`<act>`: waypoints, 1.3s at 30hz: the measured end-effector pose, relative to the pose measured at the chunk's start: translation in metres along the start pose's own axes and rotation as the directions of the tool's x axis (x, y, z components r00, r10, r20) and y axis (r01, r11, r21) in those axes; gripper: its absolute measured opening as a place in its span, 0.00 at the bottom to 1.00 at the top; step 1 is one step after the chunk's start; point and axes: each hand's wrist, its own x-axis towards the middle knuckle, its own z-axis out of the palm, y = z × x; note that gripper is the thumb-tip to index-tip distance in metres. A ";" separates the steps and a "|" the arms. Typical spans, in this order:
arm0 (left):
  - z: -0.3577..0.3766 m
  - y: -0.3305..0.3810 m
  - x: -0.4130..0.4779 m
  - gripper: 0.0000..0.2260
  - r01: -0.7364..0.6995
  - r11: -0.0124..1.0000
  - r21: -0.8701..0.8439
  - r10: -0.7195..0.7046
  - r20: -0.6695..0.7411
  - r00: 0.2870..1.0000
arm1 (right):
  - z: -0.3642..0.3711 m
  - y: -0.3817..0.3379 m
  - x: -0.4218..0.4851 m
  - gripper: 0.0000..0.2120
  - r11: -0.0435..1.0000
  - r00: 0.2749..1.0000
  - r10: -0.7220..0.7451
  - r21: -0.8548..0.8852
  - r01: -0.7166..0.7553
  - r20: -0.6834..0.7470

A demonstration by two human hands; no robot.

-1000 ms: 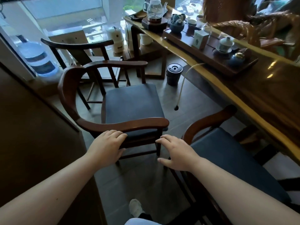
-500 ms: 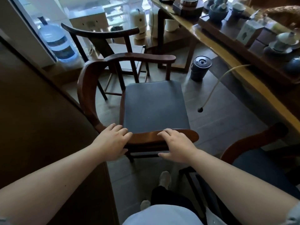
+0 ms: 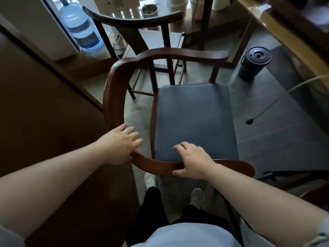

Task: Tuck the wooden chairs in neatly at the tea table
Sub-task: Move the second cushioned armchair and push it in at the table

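Grey floor tiles (image 3: 277,139) run between a dark wall panel on the left and the yellow-edged desk (image 3: 288,34) at the upper right, with a water jug (image 3: 80,31) by the window and a lidded black bin (image 3: 252,64) just beside the desk. Near the middle stands the wooden chair (image 3: 114,90) with its blue cushion (image 3: 194,120), its open front turned toward the desk but well apart from it, so it looks not yet tucked in. Both hands rest on its curved rail: the left hand (image 3: 121,145) lies over the bend with fingers (image 3: 135,138) spread and draped over the wood, and the right hand (image 3: 194,161) presses on the near arm, fingers loosely splayed, thumb at the rail's outer edge. A second chair (image 3: 135,22) behind it also sits out in the open. Judging by this, the job is at an early stage: this chair needs sliding to the desk, then the others.
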 end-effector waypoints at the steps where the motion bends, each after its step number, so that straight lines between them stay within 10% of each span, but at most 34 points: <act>1: 0.002 -0.011 0.002 0.29 -0.044 0.999 0.008 0.043 0.019 0.999 | -0.001 -0.004 0.006 0.40 1.000 1.000 0.007 0.011 -0.007 -0.002; 9: 0.023 -0.103 0.028 0.33 -0.312 0.925 0.217 0.274 0.190 0.943 | 0.013 -0.049 0.059 0.43 0.996 0.986 0.082 0.032 -0.087 0.145; 21: 0.055 -0.128 0.054 0.18 -0.343 0.862 0.374 0.347 0.059 0.936 | 0.034 -0.046 0.069 0.37 0.954 0.874 0.222 0.090 -0.286 0.432; 39: -0.036 0.093 0.058 0.05 -0.381 0.918 0.109 0.389 -0.067 0.919 | 0.004 0.093 -0.090 0.25 0.861 0.738 0.494 -0.141 -0.489 0.460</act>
